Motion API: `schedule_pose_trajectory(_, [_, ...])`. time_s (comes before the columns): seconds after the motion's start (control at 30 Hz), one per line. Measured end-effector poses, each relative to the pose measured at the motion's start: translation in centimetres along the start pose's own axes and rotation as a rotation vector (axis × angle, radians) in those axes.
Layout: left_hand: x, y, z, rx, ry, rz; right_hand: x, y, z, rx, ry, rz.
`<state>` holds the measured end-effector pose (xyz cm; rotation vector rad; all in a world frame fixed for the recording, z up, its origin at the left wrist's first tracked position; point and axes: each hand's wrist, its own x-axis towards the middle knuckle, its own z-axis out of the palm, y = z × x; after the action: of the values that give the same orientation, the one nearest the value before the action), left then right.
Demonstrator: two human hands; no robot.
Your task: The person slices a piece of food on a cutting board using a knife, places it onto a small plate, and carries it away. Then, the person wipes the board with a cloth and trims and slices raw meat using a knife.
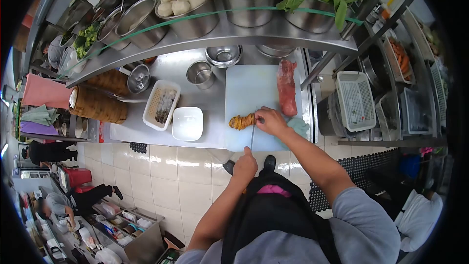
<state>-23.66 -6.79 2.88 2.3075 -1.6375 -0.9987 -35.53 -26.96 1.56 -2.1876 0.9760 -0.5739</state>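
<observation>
My left hand [245, 166] is closed round the handle of a knife [252, 137], whose thin blade is seen edge-on. The blade stands at the right end of a yellow-brown, sliced roll of food [240, 121] on the white cutting board [246, 88]. From the right, my right hand [271, 120] pinches the end of that roll beside the blade; its fingertips partly hide the food there. A long piece of raw red meat [287, 88] lies along the board's right side. A pale green cloth or glove [298, 127] sits near my right wrist.
Left of the board are a white square bowl [187, 123], a plastic basket [149, 112] of greyish food and a metal pot [200, 75]. A steel shelf [220, 36] with full containers spans the far side. Other people [93, 198] stand at left and lower right.
</observation>
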Motion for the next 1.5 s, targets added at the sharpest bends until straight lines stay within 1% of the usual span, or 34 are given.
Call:
schedule_pose_trajectory(0.13, [0.4, -0.4, -1.1, 0.058, 0.010, 0.003, 0.0, 0.2, 0.1, 0.018, 0.031, -0.005])
schedule_pose_trajectory(0.2, [-0.6, -0.7, -2.4, -0.019, 0.030, 0.020, -0.1, 0.4, 0.5, -0.002, 0.028, 0.033])
schedule_pose_trajectory(0.23, [-1.2, -1.0, -2.9, -0.007, 0.020, 0.023, -0.3, 0.2, 0.5, 0.007, 0.036, 0.044])
schedule_pose_trajectory(0.3, [-2.3, -1.3, -4.1, -0.034, 0.041, 0.101, -0.6, -0.2, 0.2, 0.039, 0.083, 0.059])
schedule_pose_trajectory(0.43, [-2.5, -0.7, -7.7, 0.023, 0.027, 0.114, -2.4, -1.3, -1.3, 0.082, 0.155, 0.098])
schedule_pose_trajectory(0.5, [-1.4, -0.4, -9.7, 0.068, 0.093, 0.105, -4.6, -2.3, -2.9, 0.097, 0.378, 0.094])
schedule_pose_trajectory(0.57, [0.9, -0.7, -11.2, 0.133, 0.181, 0.084, -7.4, -2.5, -5.0, 0.042, 0.414, 0.117])
schedule_pose_trajectory(0.63, [4.5, -1.6, -12.2, 0.134, 0.286, 0.136, -10.4, -1.8, -5.8, -0.018, 0.441, 0.139])
schedule_pose_trajectory(0.7, [8.8, -2.8, -12.4, 0.165, 0.320, 0.147, -12.8, -0.5, -5.4, -0.134, 0.362, 0.206])
schedule_pose_trajectory(0.73, [10.7, -3.1, -12.4, 0.161, 0.322, 0.147, -13.5, 0.3, -4.9, -0.138, 0.361, 0.204])
schedule_pose_trajectory(0.8, [14.0, -3.8, -12.3, 0.126, 0.352, 0.281, -14.0, 1.7, -3.9, -0.177, 0.339, 0.163])
schedule_pose_trajectory(0.83, [15.6, -4.0, -12.2, 0.121, 0.356, 0.278, -13.2, 1.2, -4.7, -0.181, 0.335, 0.159])
schedule_pose_trajectory(0.9, [17.7, -5.0, -11.5, 0.185, 0.389, 0.423, -11.4, -0.3, -5.6, -0.217, 0.282, 0.171])
schedule_pose_trajectory(0.93, [18.5, -5.4, -11.2, 0.183, 0.386, 0.421, -10.3, -0.9, -5.4, -0.217, 0.278, 0.173])
schedule_pose_trajectory(1.0, [19.5, -5.9, -10.5, 0.186, 0.379, 0.473, -8.0, -2.3, -4.6, -0.087, 0.263, 0.039])
schedule_pose_trajectory(1.03, [18.6, -4.9, -10.9, 0.185, 0.377, 0.471, -6.9, -2.8, -4.1, -0.086, 0.260, 0.041])
schedule_pose_trajectory(1.1, [16.2, -2.7, -12.0, 0.307, 0.457, 0.477, -5.0, -3.5, -3.0, -0.054, 0.141, -0.011])
schedule_pose_trajectory(1.13, [15.2, -2.1, -12.3, 0.309, 0.456, 0.474, -4.2, -3.7, -2.6, -0.051, 0.139, -0.012])
schedule_pose_trajectory(1.2, [13.4, -1.5, -12.5, 0.077, 0.202, 0.459, -3.0, -3.8, -1.9, -0.111, 0.036, 0.027])
schedule_pose_trajectory(1.23, [12.9, -1.8, -11.8, 0.079, 0.201, 0.457, -2.7, -3.5, -1.6, -0.109, 0.035, 0.027])
schedule_pose_trajectory(1.3, [11.7, -2.4, -10.2, 0.086, 0.258, 0.550, -1.9, -2.9, -0.8, -0.161, -0.024, 0.023])
schedule_pose_trajectory(1.33, [11.0, -2.3, -9.5, 0.119, 0.302, 0.503, -1.5, -2.0, 0.0, -0.162, -0.028, 0.016])
schedule_pose_trajectory(1.43, [10.6, -2.9, -8.2, 0.158, 0.314, 0.428, -1.0, -0.6, 0.8, -0.141, -0.085, -0.007])
schedule_pose_trajectory(1.5, [10.8, -3.5, -8.0, 0.140, 0.300, 0.441, -0.9, -0.4, 0.8, -0.098, -0.128, 0.020])
